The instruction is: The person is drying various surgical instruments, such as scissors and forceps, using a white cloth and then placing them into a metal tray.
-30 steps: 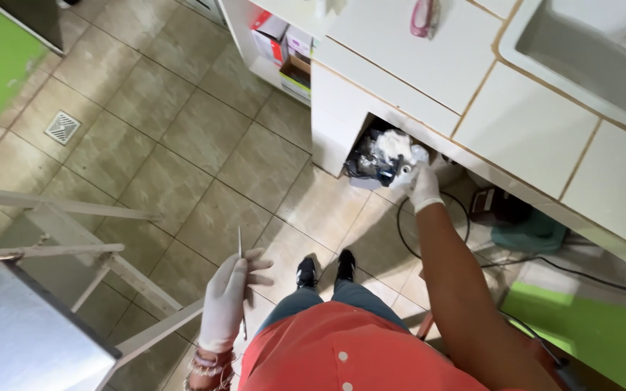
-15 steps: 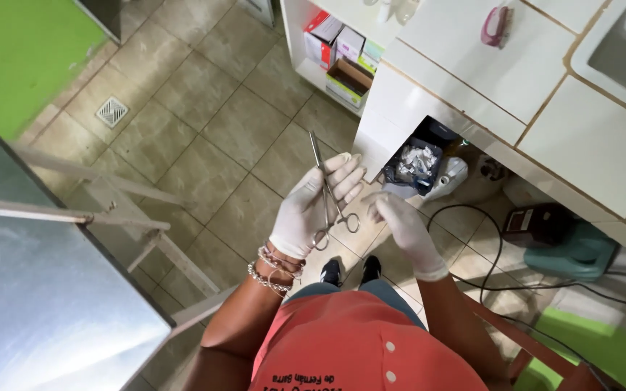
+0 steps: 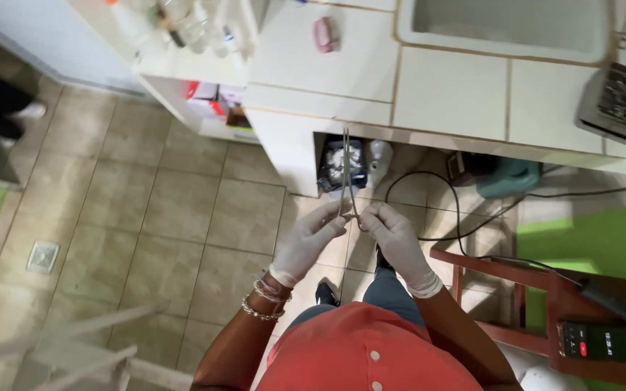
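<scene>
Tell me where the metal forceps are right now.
In the head view, the metal forceps are at centre, held upright between the gloved left hand and right hand, before the white tiled counter.

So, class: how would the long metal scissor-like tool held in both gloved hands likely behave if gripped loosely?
The metal tool looks thin and rigid, so probably stiff. Its shiny surface may slip against the gloved left hand and right hand.

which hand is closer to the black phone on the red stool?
Right. The right hand holds the forceps at centre frame, up and left of the phone; the left hand, also on the forceps, sits farther left.
</scene>
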